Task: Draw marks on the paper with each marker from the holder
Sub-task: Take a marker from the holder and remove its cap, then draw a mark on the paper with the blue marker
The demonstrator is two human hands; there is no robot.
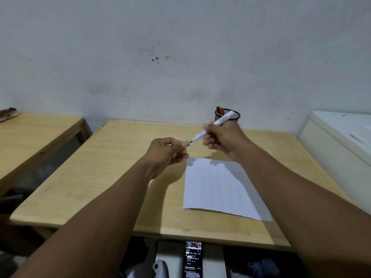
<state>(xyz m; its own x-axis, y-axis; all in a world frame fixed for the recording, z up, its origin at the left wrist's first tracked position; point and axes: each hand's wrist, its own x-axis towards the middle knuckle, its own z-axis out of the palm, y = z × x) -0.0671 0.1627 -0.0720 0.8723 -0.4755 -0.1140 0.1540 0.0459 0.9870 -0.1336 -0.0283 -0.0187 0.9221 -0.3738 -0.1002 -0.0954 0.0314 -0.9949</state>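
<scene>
I hold the marker (210,127) in my right hand (222,140) above the paper (218,189); left hand (166,151) fingers pinch its cap end. Uncapping, I judge; next, tip down onto paper, near the holder (230,117).

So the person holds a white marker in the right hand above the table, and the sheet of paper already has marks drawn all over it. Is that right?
Not quite. The head view shows the paper still blank, with only shadows on it. The rest holds: the right hand grips the white marker above the table.
</scene>
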